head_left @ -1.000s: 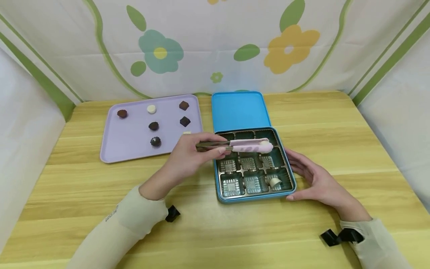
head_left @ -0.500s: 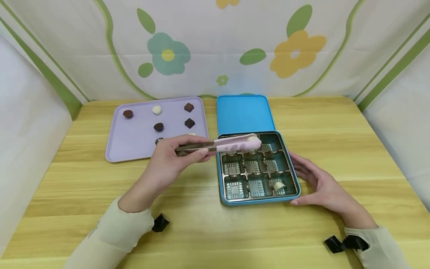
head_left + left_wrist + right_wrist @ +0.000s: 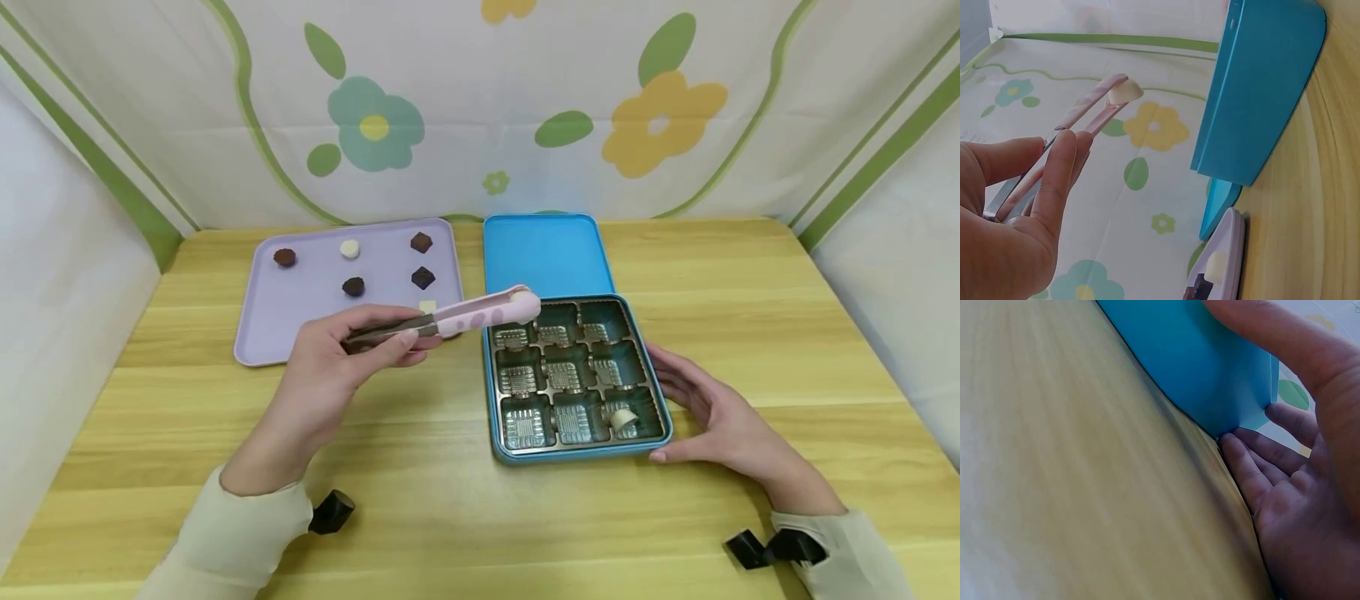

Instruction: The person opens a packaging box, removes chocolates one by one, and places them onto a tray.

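Note:
My left hand grips metal tongs with pink tips, held in the air over the left edge of the blue tin. Between the tips sits a white chocolate, partly covered by them in the head view. A brown divided insert fills the tin, and another white chocolate lies tilted in its near right compartment. My right hand touches the tin's right side with extended fingers, its thumb by the near corner.
A lilac tray at the back left carries several dark, brown and white chocolates; the left hand hides part of its near edge. The tin's blue lid lies flat behind it. A flowered cloth closes off the back.
The left hand has drawn the tongs leftward from above the tin's right compartments to its left edge, the white chocolate still between the tips. The right hand stays at the tin's side.

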Demonstrator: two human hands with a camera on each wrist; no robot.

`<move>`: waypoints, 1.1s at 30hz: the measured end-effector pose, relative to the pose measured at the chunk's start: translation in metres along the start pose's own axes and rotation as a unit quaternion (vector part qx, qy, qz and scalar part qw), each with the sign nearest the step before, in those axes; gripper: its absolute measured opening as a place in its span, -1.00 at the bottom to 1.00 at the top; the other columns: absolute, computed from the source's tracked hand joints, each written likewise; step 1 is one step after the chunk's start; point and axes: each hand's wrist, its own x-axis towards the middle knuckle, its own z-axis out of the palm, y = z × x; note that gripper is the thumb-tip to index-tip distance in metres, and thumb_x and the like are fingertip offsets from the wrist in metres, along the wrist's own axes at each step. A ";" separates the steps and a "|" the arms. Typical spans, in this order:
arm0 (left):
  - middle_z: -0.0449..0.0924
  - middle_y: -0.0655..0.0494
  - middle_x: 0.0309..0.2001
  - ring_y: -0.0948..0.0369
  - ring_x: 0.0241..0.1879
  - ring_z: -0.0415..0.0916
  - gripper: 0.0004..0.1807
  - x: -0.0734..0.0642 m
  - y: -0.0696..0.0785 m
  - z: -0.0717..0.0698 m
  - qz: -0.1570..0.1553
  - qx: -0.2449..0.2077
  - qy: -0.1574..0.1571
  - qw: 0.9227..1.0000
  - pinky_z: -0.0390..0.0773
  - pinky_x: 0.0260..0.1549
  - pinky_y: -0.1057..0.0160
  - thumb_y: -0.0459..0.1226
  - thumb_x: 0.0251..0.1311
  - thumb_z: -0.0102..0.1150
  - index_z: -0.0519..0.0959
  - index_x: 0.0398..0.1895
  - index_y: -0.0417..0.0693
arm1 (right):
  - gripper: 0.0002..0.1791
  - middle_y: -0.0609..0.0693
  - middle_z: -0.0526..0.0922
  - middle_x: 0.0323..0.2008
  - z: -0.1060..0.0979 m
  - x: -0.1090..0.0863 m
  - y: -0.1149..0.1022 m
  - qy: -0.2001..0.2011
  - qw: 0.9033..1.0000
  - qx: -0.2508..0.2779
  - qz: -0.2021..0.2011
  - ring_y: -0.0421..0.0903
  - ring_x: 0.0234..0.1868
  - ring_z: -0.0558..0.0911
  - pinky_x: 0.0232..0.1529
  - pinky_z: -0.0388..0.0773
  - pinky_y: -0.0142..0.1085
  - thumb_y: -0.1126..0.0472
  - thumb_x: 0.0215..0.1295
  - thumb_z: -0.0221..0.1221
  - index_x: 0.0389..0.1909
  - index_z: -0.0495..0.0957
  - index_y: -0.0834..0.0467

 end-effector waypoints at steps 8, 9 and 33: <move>0.86 0.00 -0.06 0.09 -0.10 0.88 -0.67 -0.003 0.006 -0.011 0.016 -0.009 0.035 0.999 0.82 0.03 0.05 -0.43 0.44 0.34 0.66 0.20 -0.38 | 0.44 -0.13 0.24 0.67 -0.001 0.002 0.003 0.000 1.000 -0.014 0.021 -0.44 0.52 0.40 0.47 0.34 -0.65 0.60 -0.14 0.61 0.75 -0.01 0.13; 0.87 0.00 -0.07 0.10 -0.10 0.88 -0.68 -0.004 0.006 -0.014 0.020 -0.014 0.041 0.999 0.82 0.02 0.05 -0.43 0.44 0.34 0.67 0.19 -0.37 | 0.43 -0.12 0.24 0.67 -0.001 0.002 0.003 0.000 1.000 -0.015 0.021 -0.44 0.52 0.40 0.47 0.34 -0.65 0.60 -0.13 0.61 0.75 -0.01 0.13; 0.86 -0.21 -0.13 0.03 -0.19 0.89 -0.72 -0.038 -0.041 -0.165 0.027 -0.197 0.197 0.960 0.80 -0.05 0.20 -0.66 0.39 0.17 0.73 0.06 -0.43 | 0.39 -0.17 0.28 0.64 0.000 0.000 -0.003 0.001 1.000 -0.012 0.015 -0.43 0.50 0.43 0.44 0.36 -0.67 0.63 -0.09 0.57 0.75 0.02 0.13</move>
